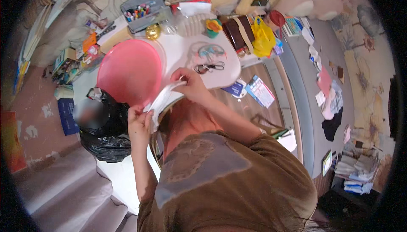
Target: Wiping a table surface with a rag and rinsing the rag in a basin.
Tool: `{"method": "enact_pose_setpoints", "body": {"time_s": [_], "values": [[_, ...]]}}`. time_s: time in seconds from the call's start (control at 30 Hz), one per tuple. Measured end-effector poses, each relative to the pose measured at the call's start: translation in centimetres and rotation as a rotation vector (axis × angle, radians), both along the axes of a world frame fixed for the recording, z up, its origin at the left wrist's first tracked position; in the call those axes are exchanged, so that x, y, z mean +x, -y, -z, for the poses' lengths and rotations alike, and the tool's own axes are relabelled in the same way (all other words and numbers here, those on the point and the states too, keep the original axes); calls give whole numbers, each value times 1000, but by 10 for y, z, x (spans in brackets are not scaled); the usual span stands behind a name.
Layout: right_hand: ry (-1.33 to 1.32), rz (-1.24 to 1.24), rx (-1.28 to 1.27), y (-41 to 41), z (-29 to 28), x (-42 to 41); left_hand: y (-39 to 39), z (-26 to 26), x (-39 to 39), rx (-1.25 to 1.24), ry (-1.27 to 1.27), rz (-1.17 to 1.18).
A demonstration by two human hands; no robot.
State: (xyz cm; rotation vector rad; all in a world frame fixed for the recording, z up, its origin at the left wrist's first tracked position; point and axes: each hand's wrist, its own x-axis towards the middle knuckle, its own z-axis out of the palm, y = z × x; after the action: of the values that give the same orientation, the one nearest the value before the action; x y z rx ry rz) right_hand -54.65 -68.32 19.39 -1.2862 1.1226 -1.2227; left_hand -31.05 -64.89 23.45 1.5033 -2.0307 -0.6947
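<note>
A folded white strip [163, 96], of cloth or soft plastic, stretches between my two hands near the front of the white table. My left hand [139, 117] pinches its lower left end, close to the black plastic bag. Its upper right end is gripped between the thumb and fingers of my right hand [189, 84]. Just beyond the strip, a large round pink plastic basin [130, 70] rests on the table [179, 49], its rim close to my left fingers. My fingers hide parts of the strip.
A shiny black plastic bag [108, 143] bulges at the left. Coiled cables [210, 67] lie right of the basin. Behind stand a grey case of pens [143, 9], a golden ball [153, 31] and a yellow plastic bag [263, 38]. Booklets [260, 92] lie lower right.
</note>
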Motion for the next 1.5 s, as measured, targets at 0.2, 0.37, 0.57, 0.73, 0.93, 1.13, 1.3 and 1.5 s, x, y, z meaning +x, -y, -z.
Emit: {"method": "enact_pose_setpoints", "body": {"time_s": [0.2, 0.37, 0.57, 0.73, 0.93, 1.13, 1.3, 1.5], "values": [[475, 406, 47, -67, 0, 12, -28, -22, -37, -108, -11, 276], [592, 423, -122, -101, -24, -8, -41, -43, -70, -326, -594, 205], [566, 158, -289, -135, -59, -34, -48, -34, -204, 1559, -2705, 946], [954, 453, -132, -149, -6, -111, -67, -8, -311, 1345, -2183, 229], [876, 726, -22, -188, -24, -221, -99, 20, -408, 645, -1145, 288], [-530, 422, -197, -211, -25, -297, -118, 59, -460, 1328, -1540, 416], [-370, 663, -140, -214, -32, -329, -98, 66, -481, 1501, -1545, 327], [1505, 541, -33, -183, 26, -335, -74, 75, -522, 1178, -931, 216]]}}
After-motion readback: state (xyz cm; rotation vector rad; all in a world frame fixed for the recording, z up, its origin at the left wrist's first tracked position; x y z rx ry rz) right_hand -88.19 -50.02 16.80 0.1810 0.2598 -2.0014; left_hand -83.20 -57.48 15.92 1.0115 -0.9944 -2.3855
